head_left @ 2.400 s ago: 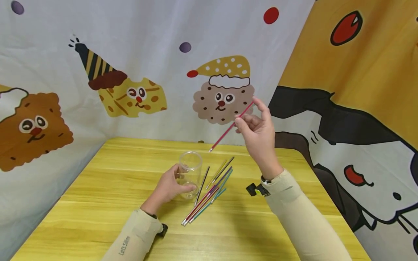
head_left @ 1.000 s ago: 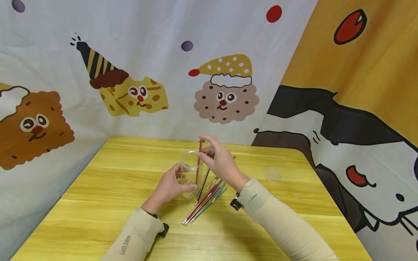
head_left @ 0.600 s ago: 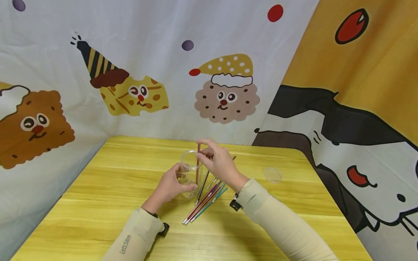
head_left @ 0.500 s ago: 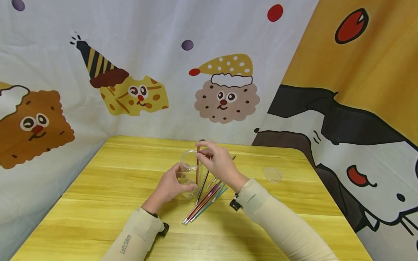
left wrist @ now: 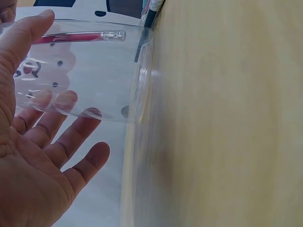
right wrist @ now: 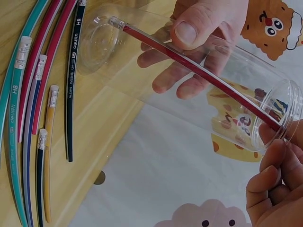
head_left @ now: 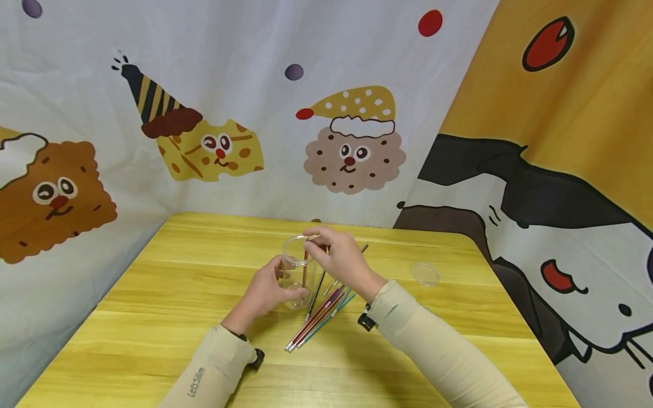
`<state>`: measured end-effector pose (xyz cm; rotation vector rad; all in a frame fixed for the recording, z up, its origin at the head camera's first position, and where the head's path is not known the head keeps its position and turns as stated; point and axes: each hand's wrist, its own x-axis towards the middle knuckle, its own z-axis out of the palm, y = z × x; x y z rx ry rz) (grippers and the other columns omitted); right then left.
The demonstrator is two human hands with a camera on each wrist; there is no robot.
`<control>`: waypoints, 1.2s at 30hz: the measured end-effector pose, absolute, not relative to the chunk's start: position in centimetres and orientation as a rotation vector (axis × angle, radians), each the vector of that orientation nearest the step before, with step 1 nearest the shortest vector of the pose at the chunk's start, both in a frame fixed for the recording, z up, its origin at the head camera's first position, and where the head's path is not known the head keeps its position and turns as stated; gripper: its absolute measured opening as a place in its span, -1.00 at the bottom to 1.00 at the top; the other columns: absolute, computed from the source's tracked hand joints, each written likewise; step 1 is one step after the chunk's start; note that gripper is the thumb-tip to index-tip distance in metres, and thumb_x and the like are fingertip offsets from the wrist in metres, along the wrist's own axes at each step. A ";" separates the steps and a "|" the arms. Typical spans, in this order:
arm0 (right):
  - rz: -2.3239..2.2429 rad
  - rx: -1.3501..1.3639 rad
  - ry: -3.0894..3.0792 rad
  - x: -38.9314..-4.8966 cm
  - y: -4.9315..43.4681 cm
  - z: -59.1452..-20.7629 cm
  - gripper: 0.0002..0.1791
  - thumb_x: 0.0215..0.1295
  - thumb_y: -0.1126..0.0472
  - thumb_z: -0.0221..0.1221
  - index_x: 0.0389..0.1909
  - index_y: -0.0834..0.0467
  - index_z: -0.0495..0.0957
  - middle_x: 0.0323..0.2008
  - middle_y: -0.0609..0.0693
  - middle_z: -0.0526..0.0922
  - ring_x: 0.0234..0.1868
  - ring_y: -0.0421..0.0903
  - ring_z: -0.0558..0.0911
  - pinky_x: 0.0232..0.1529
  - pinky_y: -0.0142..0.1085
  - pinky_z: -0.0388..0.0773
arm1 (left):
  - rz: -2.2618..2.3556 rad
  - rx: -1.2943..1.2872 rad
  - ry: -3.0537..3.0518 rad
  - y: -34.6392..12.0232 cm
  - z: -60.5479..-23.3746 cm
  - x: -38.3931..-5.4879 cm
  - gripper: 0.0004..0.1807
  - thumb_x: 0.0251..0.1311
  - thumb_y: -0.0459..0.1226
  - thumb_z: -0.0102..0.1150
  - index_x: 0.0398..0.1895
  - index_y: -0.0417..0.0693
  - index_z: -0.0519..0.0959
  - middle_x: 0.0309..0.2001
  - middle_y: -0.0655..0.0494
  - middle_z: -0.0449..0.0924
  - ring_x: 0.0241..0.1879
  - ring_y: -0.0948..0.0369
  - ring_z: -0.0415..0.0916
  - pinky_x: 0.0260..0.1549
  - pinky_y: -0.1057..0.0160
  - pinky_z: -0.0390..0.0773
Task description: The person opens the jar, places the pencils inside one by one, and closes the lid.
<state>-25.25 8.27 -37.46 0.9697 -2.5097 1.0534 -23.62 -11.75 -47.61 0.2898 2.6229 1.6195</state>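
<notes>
My left hand (head_left: 266,290) grips a clear plastic jar (head_left: 291,276) that stands upright and open on the table, thumb on the near side and fingers round the far side. At the jar's mouth, my right hand (head_left: 342,256) pinches the top end of a red pencil (right wrist: 199,73). Most of the pencil is inside the jar, its eraser end down; in the right wrist view that end is close to the jar's bottom. In the left wrist view, the metal ferrule (left wrist: 113,36) shows through the clear wall.
Several pencils (head_left: 317,322), teal, red, purple, black and yellow, lie loosely on the wooden table (head_left: 153,317) just right of the jar. A clear round lid (head_left: 425,273) lies farther right. A cartoon-printed curtain (head_left: 245,51) hangs behind the table.
My right hand has brought the red pencil from the air at right over to the jar and lowered it inside, eraser end first. The left hand has kept its grip on the jar.
</notes>
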 end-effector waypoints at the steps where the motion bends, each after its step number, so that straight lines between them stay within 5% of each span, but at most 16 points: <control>1: 1.054 0.965 -2.514 -25.2 8.3 -37.5 -0.73 0.45 0.09 0.14 0.10 0.00 0.57 -0.22 -0.09 0.80 -0.84 -0.31 0.20 -0.77 -0.44 0.24 | 1.619 0.291 2.623 -11.8 -47.6 -23.6 -0.22 -0.19 0.02 0.61 0.14 0.11 0.45 0.16 0.07 0.54 0.13 0.02 0.52 -0.08 0.08 0.64; 11: 0.979 0.995 -2.493 -25.5 8.4 -37.3 -0.83 0.43 0.07 0.16 -0.09 -0.05 0.68 -0.35 -0.26 0.70 -0.52 -0.28 0.52 -0.59 -0.44 0.45 | 1.631 0.304 2.620 -11.8 -47.7 -23.6 -0.20 -0.20 0.06 0.61 0.15 0.10 0.45 0.16 0.05 0.54 0.13 0.04 0.53 -0.04 0.07 0.64; 24: 1.011 0.959 -2.579 -25.5 8.4 -37.1 -0.78 0.43 0.00 0.16 -0.05 -0.09 0.72 -0.27 -0.24 0.75 -0.51 -0.23 0.54 -0.59 -0.41 0.45 | 1.637 0.267 2.611 -11.7 -47.6 -23.6 -0.34 -0.18 -0.01 0.62 0.01 0.24 0.45 0.17 0.06 0.54 0.12 0.03 0.52 -0.03 0.05 0.63; 36: 0.998 0.974 -2.523 -25.6 8.3 -37.2 -0.80 0.40 0.04 0.20 -0.09 -0.05 0.73 -0.24 -0.21 0.72 -0.59 -0.21 0.46 -0.65 -0.42 0.37 | 1.647 0.286 2.607 -11.7 -47.7 -23.6 -0.34 -0.19 -0.01 0.62 -0.03 0.12 0.45 0.18 0.07 0.53 0.13 0.02 0.51 -0.03 0.05 0.63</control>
